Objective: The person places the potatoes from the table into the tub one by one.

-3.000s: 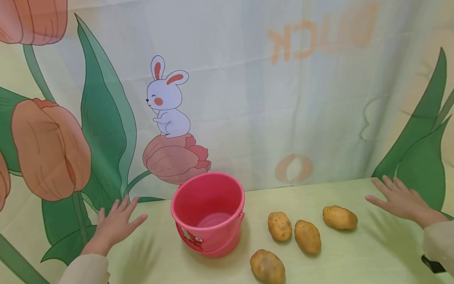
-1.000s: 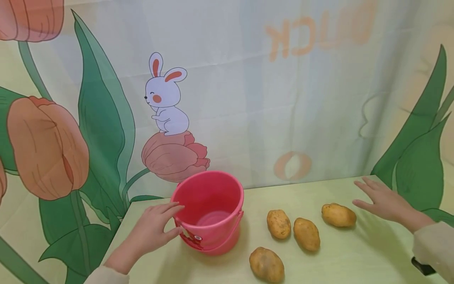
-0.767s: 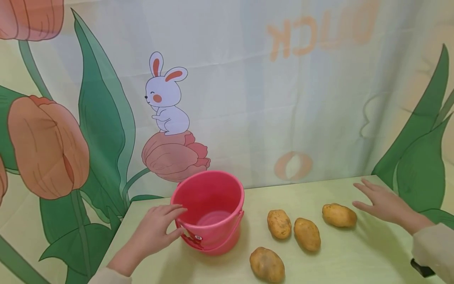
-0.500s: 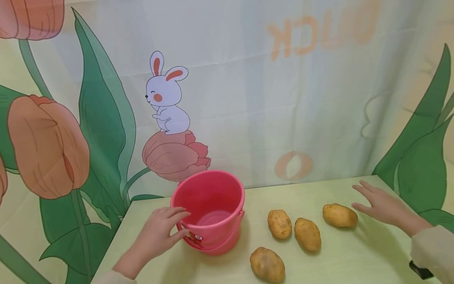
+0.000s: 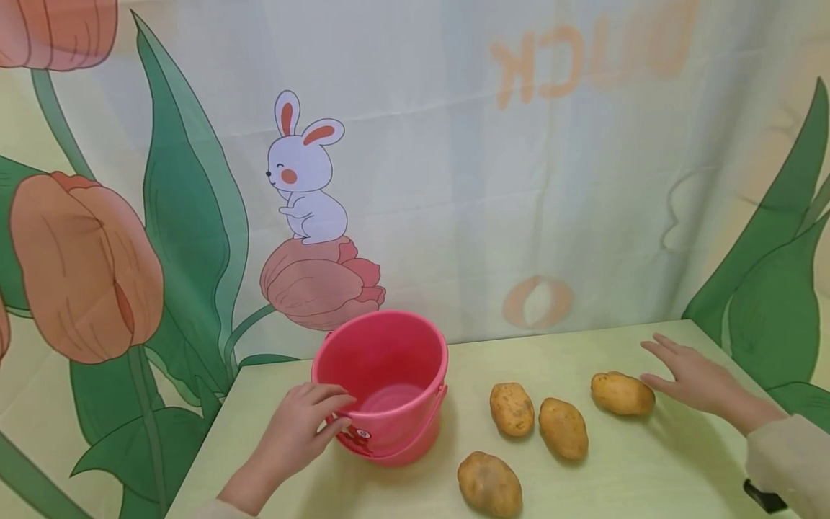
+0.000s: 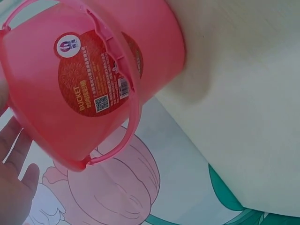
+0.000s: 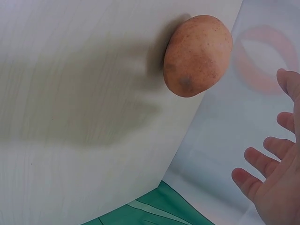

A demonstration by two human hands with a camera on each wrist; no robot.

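A pink bucket [image 5: 415, 425] stands upright, its handle hanging down the front. My left hand [image 5: 298, 429] is at its near left rim, fingers over the edge and thumb outside; whether it touches cannot be told. In the left wrist view the fingers of the left hand [image 6: 16, 183] are loosely extended beside the rim, and the bucket [image 6: 42, 98] shows a red label [image 6: 89, 75]. At right, my right hand [image 5: 700, 382] hovers with spread fingers beside the rightmost potato [image 5: 622, 394]. The right wrist view shows a gap between this potato [image 7: 199, 56] and the right hand [image 7: 276, 183].
Two more potatoes [image 5: 512, 409] [image 5: 563, 429] lie side by side right of the bucket. Another potato [image 5: 489, 484] sits nearer the front. Behind the pale green table [image 5: 622, 476] hangs a printed curtain [image 5: 441, 180] with tulips and a rabbit.
My left hand has moved right, from beside the bucket to its rim. My right hand has come left and closer to the rightmost potato. The bucket and potatoes have stayed put.
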